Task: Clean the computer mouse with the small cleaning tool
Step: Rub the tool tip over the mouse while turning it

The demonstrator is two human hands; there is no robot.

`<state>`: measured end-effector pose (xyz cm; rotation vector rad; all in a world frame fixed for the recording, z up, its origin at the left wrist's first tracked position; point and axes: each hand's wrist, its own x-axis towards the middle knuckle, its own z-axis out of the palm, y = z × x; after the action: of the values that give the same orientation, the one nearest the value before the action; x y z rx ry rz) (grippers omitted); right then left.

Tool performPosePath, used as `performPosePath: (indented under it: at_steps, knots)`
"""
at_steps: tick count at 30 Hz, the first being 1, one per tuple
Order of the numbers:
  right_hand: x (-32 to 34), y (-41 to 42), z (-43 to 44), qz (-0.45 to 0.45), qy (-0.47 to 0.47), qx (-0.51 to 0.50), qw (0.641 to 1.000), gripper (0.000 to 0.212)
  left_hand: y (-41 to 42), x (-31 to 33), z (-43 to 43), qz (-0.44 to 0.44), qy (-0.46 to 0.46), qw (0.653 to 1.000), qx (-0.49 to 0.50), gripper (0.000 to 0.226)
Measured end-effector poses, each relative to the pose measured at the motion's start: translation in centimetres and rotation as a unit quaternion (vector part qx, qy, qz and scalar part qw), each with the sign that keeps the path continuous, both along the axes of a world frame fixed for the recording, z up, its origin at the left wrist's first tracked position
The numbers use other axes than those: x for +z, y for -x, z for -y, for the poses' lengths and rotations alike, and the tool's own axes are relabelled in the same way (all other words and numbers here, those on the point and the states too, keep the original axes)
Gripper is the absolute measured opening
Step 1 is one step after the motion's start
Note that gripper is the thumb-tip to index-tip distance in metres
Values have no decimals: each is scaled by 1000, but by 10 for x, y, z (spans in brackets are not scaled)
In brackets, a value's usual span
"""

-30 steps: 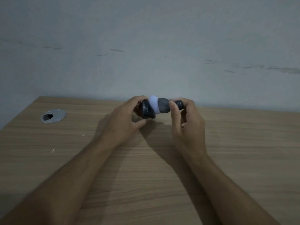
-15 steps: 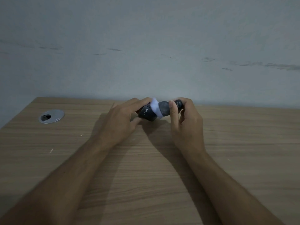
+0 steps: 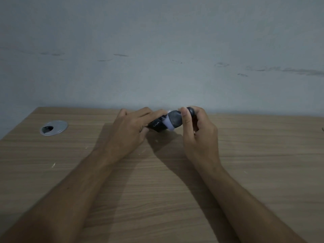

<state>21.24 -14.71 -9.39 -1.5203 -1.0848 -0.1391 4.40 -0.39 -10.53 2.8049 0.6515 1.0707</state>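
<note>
Fingers (image 3: 140, 116) of my left hand (image 3: 129, 130): clamped on the black mouse (image 3: 157, 126), raised over the desk (image 3: 263, 155). Right hand (image 3: 198, 134): pinching the cleaning tool (image 3: 175, 121) against it. Advice: short light strokes, mouse steadied.

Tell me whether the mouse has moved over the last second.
Yes. The mouse, held in the left hand, has tipped flatter and lower toward the desk, judged against the desk's far edge; earlier it sat more upright.
</note>
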Motion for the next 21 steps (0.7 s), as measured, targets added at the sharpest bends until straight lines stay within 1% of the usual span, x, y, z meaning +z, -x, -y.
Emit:
performPosePath:
  at_steps: [2,4,6,9,11,14,16,18,20,21]
  knots:
    - [-2,1,-1,-10,7,2,1000,22,0,1,-1,2,-2,1000,4,85]
    - [-5,-6,-5,-22,34,-36,999,22,1,2,1,2,6,1000,8,84]
    - [-5,-12,-5,-29,40,-57,997,23,1,3,3,3,24,1000,7,83]
    - [1,-3,3,-33,4,-1,999,23,0,3,5,1,40,999,3,82]
    - [2,1,4,-38,2,23,999,23,0,3,4,8,48,999,4,83]
    - [-2,-14,-1,-48,52,-29,997,22,0,4,5,18,60,998,0,82]
    - [-3,-22,-2,-60,64,-60,994,24,1,6,9,27,71,997,3,80]
    - [-1,-19,1,-68,33,-43,996,25,0,5,11,28,73,997,3,79]
    - [2,-9,4,-52,5,0,999,25,0,4,8,18,70,997,-3,79]
    - [1,-6,4,-42,5,13,999,25,0,3,6,15,67,998,-5,79]
